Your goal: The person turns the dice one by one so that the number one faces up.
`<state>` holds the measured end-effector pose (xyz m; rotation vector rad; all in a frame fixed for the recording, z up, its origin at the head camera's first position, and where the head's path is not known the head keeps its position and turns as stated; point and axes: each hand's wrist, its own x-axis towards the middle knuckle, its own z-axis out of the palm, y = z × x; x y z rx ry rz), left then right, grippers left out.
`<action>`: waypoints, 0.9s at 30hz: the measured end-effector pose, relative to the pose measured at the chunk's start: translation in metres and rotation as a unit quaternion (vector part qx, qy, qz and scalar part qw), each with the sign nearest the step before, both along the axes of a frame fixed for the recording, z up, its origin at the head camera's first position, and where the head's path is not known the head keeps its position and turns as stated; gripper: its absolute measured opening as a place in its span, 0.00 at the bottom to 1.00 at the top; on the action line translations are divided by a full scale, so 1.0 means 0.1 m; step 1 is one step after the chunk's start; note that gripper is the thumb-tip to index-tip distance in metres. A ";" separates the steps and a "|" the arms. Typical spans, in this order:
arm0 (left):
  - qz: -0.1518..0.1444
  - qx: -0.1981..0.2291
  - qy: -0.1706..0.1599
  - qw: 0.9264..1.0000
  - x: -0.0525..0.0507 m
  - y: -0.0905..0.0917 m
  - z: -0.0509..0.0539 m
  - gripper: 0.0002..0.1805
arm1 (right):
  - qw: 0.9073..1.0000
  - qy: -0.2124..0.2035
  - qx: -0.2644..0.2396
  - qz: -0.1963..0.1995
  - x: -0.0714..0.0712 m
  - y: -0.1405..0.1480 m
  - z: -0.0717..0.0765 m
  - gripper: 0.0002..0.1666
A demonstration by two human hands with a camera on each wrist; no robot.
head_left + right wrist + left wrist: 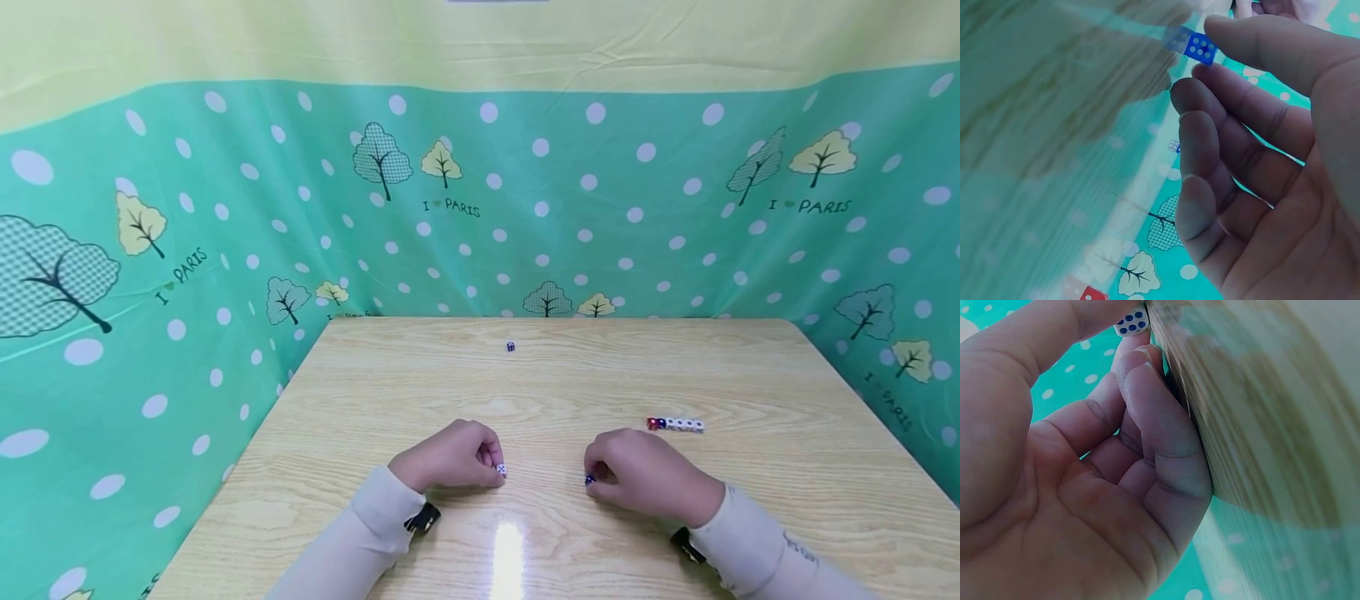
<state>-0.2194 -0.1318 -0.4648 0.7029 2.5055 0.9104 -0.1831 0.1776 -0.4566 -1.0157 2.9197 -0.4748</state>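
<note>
My left hand (457, 454) pinches a white die (502, 470) between thumb and index finger, low at the table. In the left wrist view the die (1132, 322) shows blue pips, and the other fingers of the hand (1110, 444) are curled. Across from it, my right hand (648, 472) has thumb and index finger around a blue die (590, 480) at the table surface. The right wrist view shows this die (1202, 49) with light pips, between the thumb and index fingertips of the hand (1254, 137).
Beyond my right hand lies a row of dice (677, 424), red and blue at its left end and white further right. A lone blue die (511, 347) sits near the far edge of the wooden table (405, 358). A patterned green cloth (465, 250) hangs behind and beside the table.
</note>
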 end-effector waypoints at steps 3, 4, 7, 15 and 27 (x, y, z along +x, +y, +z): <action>0.000 0.000 0.003 1.000 0.00 0.00 0.00 0.09 | 1.000 -0.002 -0.003 0.010 0.00 0.00 0.00 0.07; -0.001 0.000 0.004 1.000 0.00 0.00 -0.01 0.09 | 1.000 -0.003 -0.006 0.014 0.00 0.00 0.00 0.07; -0.001 -0.001 0.006 1.000 -0.01 0.00 -0.01 0.09 | 1.000 -0.008 -0.013 0.026 -0.01 0.00 -0.01 0.08; 0.000 -0.004 0.004 1.000 0.00 0.00 0.00 0.09 | 0.999 -0.022 -0.022 0.032 -0.01 0.01 -0.01 0.08; 0.000 -0.005 0.000 1.000 -0.01 0.00 -0.01 0.09 | 0.998 -0.019 -0.031 0.044 -0.02 0.00 -0.03 0.08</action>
